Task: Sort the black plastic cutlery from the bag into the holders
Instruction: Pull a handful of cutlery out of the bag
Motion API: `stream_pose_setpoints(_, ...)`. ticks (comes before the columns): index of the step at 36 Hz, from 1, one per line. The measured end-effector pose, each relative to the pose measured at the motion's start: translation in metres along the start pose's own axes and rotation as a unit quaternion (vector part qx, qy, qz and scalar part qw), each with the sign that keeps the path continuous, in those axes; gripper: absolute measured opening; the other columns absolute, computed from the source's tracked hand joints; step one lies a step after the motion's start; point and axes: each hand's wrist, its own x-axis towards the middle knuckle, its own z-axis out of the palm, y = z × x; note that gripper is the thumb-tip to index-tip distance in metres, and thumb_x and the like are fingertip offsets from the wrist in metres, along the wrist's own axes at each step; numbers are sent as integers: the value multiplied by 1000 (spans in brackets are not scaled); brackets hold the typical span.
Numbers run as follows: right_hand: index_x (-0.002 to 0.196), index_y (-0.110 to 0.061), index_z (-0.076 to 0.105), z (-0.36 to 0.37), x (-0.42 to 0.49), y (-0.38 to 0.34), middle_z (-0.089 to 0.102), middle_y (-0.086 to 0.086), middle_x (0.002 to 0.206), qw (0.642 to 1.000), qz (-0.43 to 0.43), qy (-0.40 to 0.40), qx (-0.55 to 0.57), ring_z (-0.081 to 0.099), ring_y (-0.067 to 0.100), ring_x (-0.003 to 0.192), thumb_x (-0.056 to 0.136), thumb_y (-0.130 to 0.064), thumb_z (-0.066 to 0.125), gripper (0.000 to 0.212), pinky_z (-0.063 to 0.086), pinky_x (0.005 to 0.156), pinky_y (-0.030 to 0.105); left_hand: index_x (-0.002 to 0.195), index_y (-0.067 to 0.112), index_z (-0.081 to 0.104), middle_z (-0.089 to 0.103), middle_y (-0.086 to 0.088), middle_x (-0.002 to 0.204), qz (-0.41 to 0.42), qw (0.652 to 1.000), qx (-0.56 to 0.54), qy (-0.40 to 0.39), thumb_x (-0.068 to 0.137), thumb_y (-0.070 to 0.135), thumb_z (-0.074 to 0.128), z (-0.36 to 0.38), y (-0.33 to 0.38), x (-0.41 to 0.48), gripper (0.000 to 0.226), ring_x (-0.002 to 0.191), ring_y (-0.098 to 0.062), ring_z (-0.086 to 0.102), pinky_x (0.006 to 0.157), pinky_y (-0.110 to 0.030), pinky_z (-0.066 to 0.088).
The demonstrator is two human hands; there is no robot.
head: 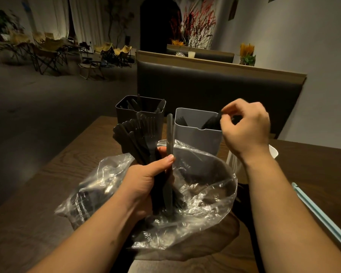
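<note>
The dark wooden worktop (37,184) fills the lower left of the frame. On it, at lower centre, lies a crumpled clear plastic bag (106,180), its mouth open upward and more black cutlery dimly visible through the film.

The left hand (146,180) rises from the bag's mouth. Its fingers are curled round a bundle of black forks (134,134) that fans up and to the left, tines uppermost. The thumb presses a single long black knife (170,133) against the bundle; it stands nearly upright, with its lower end down in the bag.

Behind the forks, at centre frame, a dark square holder (124,113) stands on the worktop with several black pieces sticking out of it. Just beside it to the right stands a pale grey holder (197,134), with dark cutlery in two compartments.

Over that holder's right rim the right hand (246,129) hovers, thumb and forefinger pinching the top of a black cutlery piece (212,122) whose lower part is inside the holder; its kind is hard to tell.

Behind the right wrist stands a white cup (273,151). At the lower right edge a pale blue strip (321,213) lies on the worktop.
</note>
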Motion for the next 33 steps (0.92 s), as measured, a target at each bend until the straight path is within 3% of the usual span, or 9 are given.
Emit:
stream_pose_setpoints(5, 98, -17, 72, -3, 0, -4, 67, 6, 102, 994, -24, -40, -102, 50, 33, 109, 84, -36, 55, 29, 30, 85, 39, 67, 12, 79, 67, -5, 64, -8, 1000, -10, -2, 73, 11, 71, 4, 5, -5, 10, 52, -16, 64, 50, -25, 53)
stream_pose_setpoints(9, 94, -16, 66, -12, 5, -29, 63, 3, 89, 996, -66, -55, -26, 56, 24, 91, 88, -43, 58, 29, 45, 75, 38, 65, 12, 77, 67, -4, 63, 7, 999, -35, 3, 75, 12, 70, 5, 10, -6, 12, 53, -15, 66, 49, -25, 53)
stream_pose_setpoints(11, 84, -19, 63, -21, 7, -52, 60, -5, 77, 977, -69, -189, 67, 58, 14, 75, 88, -55, 57, 37, 49, 67, 34, 67, 13, 77, 67, -3, 66, 14, 998, -55, 17, 80, 13, 71, 3, 12, -4, 14, 56, -14, 66, 51, -26, 54)
stream_pose_setpoints(14, 75, -25, 60, -28, -1, -82, 60, -4, 69, 897, -61, -424, 109, 57, 8, 65, 70, -71, 60, 46, 49, 62, 30, 80, 15, 76, 65, -2, 72, 15, 993, -117, 13, 80, 14, 71, 0, 15, 0, 5, 60, -13, 65, 55, -27, 56)
stream_pose_setpoints(18, 73, -25, 61, -16, -18, -95, 64, -7, 69, 839, -47, -542, 10, 60, 7, 66, 70, -67, 72, 43, 50, 64, 34, 76, 24, 66, 65, 4, 72, 29, 979, -202, 10, 77, 13, 69, -3, 15, 6, 11, 63, -11, 66, 63, -32, 60)
stream_pose_setpoints(21, 73, -26, 62, -8, -25, -99, 65, -7, 73, 850, -85, -517, -50, 61, 10, 71, 76, -62, 73, 38, 51, 65, 35, 73, 27, 65, 63, 3, 80, 46, 976, -211, 23, 74, 13, 72, -4, 17, 8, 15, 74, -11, 64, 79, -35, 58)
stream_pose_setpoints(25, 83, -33, 57, -7, -24, -99, 62, -12, 82, 897, -105, -426, -53, 61, 14, 81, 81, -43, 71, 17, 53, 73, 35, 77, 27, 64, 66, 0, 80, 37, 968, -248, 18, 74, 10, 71, -8, 19, 10, 18, 67, -12, 64, 60, -28, 59)
stream_pose_setpoints(28, 95, -36, 58, -11, -19, -94, 63, -14, 87, 900, -81, -428, 22, 61, 4, 82, 81, -30, 75, 22, 54, 74, 31, 73, 26, 65, 67, -2, 81, 30, 968, -246, 28, 75, 9, 71, -11, 21, 11, 17, 66, -12, 63, 55, -25, 56)
stream_pose_setpoints(33, 100, -36, 52, -16, -18, -100, 57, -17, 96, 934, -135, -327, 42, 54, 4, 85, 80, -37, 73, 29, 51, 76, 28, 76, 27, 63, 70, -1, 86, 33, 965, -259, 27, 81, 8, 68, -15, 25, 12, 20, 71, -12, 67, 67, -24, 55)
